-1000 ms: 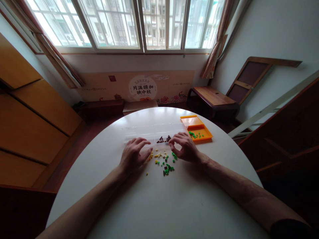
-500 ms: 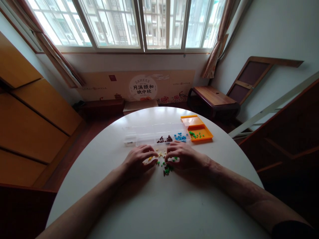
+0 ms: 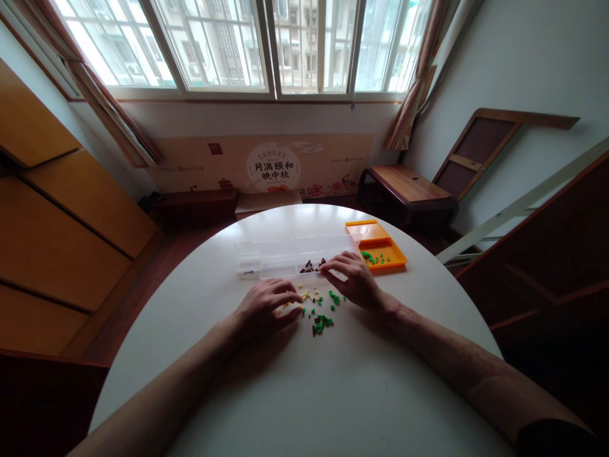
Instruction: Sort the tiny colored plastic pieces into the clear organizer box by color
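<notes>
Small green, yellow and dark plastic pieces (image 3: pixel 320 308) are scattered at frame centre on the round white table (image 3: pixel 304 393). They are touched by the left hand (image 3: pixel 264 307), fingers curled, grip unclear. The clear plastic compartment box (image 3: pixel 285 259) is reached by the right hand (image 3: pixel 351 278), fingertips pinched; contents cannot be told. "月满颐和 映中秋" is read on the beige cardboard panel (image 3: pixel 266 166).

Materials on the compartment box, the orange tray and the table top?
Compartment box: clear, likely rigid plastic; the table shows through its walls. Orange tray: opaque moulded plastic by its look, with a raised rim. Table top: smooth white matte surface, material unclear.
</notes>
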Action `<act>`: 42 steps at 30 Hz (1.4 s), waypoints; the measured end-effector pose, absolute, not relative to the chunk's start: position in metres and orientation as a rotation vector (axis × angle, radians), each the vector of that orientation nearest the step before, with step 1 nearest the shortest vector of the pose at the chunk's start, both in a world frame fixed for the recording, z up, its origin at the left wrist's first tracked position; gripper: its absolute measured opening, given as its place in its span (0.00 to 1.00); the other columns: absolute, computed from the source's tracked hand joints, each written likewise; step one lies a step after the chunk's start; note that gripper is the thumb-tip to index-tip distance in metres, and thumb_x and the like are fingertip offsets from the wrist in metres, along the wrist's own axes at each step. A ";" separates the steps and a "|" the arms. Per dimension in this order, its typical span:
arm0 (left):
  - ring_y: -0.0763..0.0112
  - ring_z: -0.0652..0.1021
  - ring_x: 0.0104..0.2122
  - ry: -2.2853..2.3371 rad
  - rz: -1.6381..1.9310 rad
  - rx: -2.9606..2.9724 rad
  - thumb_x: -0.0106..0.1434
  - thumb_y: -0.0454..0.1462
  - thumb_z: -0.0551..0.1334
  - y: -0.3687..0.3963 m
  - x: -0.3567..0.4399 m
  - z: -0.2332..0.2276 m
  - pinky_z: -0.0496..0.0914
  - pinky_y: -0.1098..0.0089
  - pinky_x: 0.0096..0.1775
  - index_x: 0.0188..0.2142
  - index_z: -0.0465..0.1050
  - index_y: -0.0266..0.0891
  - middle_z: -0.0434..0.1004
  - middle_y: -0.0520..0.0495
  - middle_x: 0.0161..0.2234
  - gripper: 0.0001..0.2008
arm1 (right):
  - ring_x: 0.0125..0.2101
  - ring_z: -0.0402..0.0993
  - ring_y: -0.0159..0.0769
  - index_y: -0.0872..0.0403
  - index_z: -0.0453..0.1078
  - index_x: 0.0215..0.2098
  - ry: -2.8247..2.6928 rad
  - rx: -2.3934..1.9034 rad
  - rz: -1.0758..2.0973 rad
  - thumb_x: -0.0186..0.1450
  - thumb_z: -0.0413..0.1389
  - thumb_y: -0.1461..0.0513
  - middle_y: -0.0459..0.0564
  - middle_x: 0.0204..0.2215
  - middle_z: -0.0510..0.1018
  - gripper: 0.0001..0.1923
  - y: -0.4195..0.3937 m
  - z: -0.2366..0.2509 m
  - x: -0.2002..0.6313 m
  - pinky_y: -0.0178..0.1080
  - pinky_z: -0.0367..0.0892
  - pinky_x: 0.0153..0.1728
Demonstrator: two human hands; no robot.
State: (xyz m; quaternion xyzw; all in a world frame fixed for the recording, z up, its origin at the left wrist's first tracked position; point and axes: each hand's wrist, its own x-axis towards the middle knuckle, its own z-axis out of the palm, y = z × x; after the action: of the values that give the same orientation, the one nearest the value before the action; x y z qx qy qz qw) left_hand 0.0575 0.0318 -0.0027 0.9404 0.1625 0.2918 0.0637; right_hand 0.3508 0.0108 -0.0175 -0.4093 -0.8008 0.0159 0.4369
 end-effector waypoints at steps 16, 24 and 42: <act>0.68 0.80 0.34 0.294 0.770 2.798 0.68 0.50 0.73 0.013 0.075 -0.002 0.74 0.68 0.38 0.43 0.86 0.48 0.85 0.48 0.37 0.11 | 0.43 0.78 0.44 0.49 0.78 0.44 -1.949 -1.149 0.052 0.72 0.61 0.66 0.48 0.42 0.86 0.06 0.009 -0.017 0.349 0.47 0.69 0.52; 0.69 0.83 0.33 0.333 0.802 2.735 0.71 0.42 0.70 0.014 0.076 -0.005 0.77 0.70 0.39 0.44 0.85 0.46 0.87 0.48 0.37 0.05 | 0.42 0.78 0.44 0.49 0.78 0.44 -1.964 -1.077 0.077 0.71 0.60 0.66 0.49 0.41 0.86 0.07 0.008 -0.017 0.349 0.48 0.70 0.51; 0.75 0.78 0.26 0.636 1.026 2.245 0.73 0.43 0.71 0.023 0.072 0.002 0.73 0.74 0.31 0.39 0.84 0.37 0.85 0.48 0.31 0.11 | 0.41 0.80 0.39 0.48 0.78 0.49 -2.243 -0.700 0.051 0.77 0.61 0.59 0.48 0.41 0.86 0.05 0.000 -0.010 0.336 0.44 0.73 0.48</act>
State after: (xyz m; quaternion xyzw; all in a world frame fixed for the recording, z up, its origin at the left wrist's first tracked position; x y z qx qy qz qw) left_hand 0.0722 0.0234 0.0019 0.8424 0.2386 0.3850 0.2921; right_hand 0.3357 -0.0001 -0.0098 -0.2749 -0.8805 0.0201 0.3855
